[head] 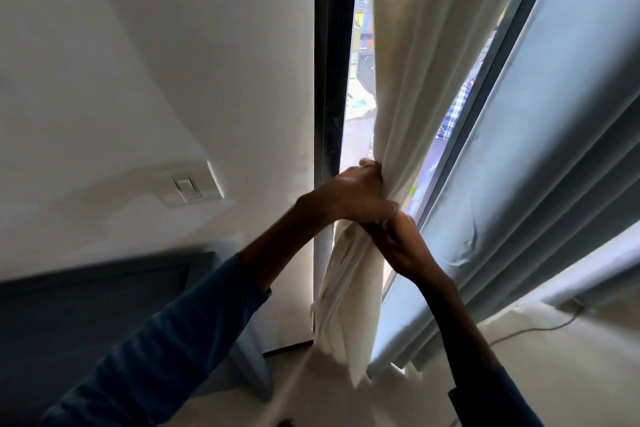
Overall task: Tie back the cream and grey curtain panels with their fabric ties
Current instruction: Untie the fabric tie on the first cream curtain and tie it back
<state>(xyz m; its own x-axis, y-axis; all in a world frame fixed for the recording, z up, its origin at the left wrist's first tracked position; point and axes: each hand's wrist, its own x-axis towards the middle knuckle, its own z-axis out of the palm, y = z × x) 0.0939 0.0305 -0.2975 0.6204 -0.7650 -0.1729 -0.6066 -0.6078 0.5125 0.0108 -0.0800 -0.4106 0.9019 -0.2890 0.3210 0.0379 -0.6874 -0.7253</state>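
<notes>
1. Cream curtain (398,107) hangs bunched into a narrow column in front of the window frame (334,80), and your left hand (356,194) is clamped around its gathered waist, fingers curled into the folds.
2. Your right hand (405,246) sits just below and touching the left, its grip closed on the same bunch; whether it also holds a tie cannot be told, since blur hides the fingertips.
3. Below both hands the cream fabric fans out loose toward the floor.
4. Grey curtain (540,184) hangs in pleats to your right, apart from both hands, with a strip of window glass between the two panels.
5. Left of the frame, a light switch (188,188) sits on the white wall.
</notes>
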